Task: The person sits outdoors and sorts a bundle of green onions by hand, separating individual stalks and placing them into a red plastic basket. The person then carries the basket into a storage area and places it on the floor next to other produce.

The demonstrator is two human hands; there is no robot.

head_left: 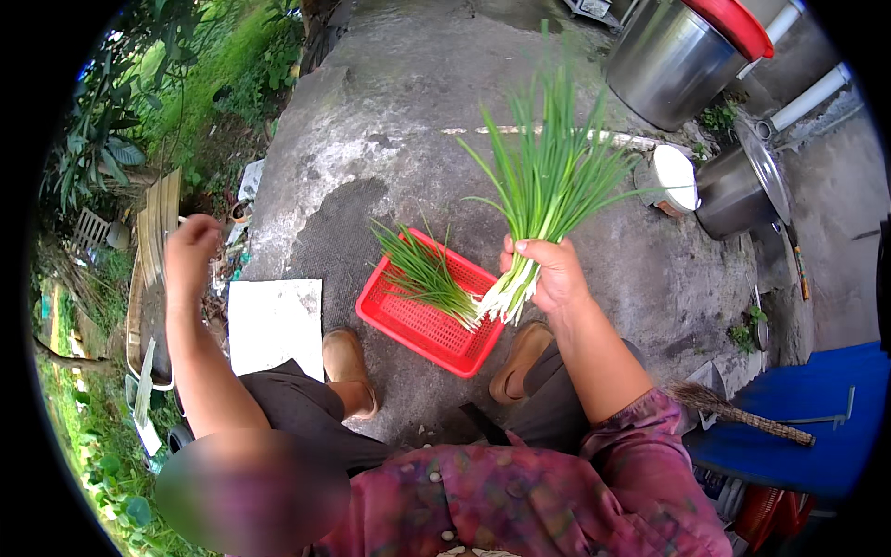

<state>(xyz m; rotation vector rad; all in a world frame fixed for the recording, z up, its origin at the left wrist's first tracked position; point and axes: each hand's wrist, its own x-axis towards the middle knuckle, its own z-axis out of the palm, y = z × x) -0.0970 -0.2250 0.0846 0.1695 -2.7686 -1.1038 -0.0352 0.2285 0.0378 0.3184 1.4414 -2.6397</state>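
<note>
My right hand is closed around a thick bunch of spring onions. Their green leaves fan up and away from me, and the white ends hang below my fist over the rim of a red plastic basket. In that basket lies a smaller bunch of spring onions, white ends toward the right. Out to the left, my left hand is raised with its fingers curled together, near the littered edge of the concrete. A small pale bit shows at its fingertips, too small to name.
A white board lies left of my shoes. Large metal pots and a white bucket stand at the far right. At the right, a hand broom rests by a blue surface. Greenery borders the left.
</note>
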